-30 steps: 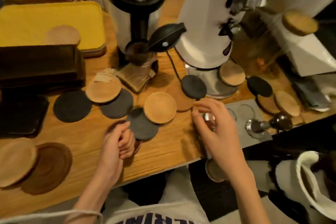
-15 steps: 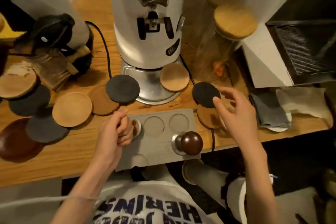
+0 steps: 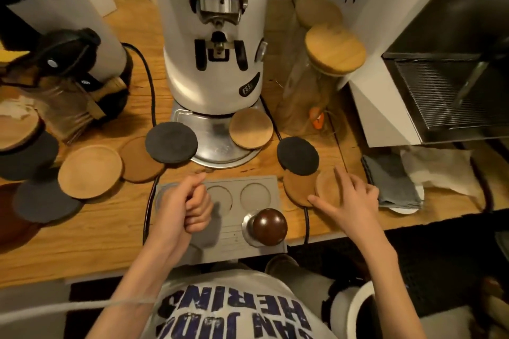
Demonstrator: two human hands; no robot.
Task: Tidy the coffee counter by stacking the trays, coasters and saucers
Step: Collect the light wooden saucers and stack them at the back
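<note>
My right hand (image 3: 351, 202) rests with spread fingers on a light wooden saucer (image 3: 326, 187) at the counter's front right. That saucer overlaps a brown coaster (image 3: 297, 187), and a black coaster (image 3: 297, 155) lies partly over the brown one. My left hand (image 3: 188, 208) is a curled fist above the grey tamping mat (image 3: 256, 192), with nothing visible in it. Another black coaster (image 3: 171, 142) and a wooden saucer (image 3: 250, 128) sit on the grinder's metal base. More lie to the left: a brown coaster (image 3: 139, 161), a wooden saucer (image 3: 89, 172), and a black coaster (image 3: 44, 201).
A white grinder (image 3: 212, 36) stands at centre back. A glass jar with a wooden lid (image 3: 334, 49) and an espresso machine (image 3: 440, 85) are to the right. A brown-knobbed tamper (image 3: 269, 224) sits on the mat. A grey cloth (image 3: 391, 181) lies right of my hand. A black cable (image 3: 150, 96) crosses the counter.
The view has swung right along the counter. My right hand came down from above the black coaster onto the wooden saucer. My left hand stayed a curled fist.
</note>
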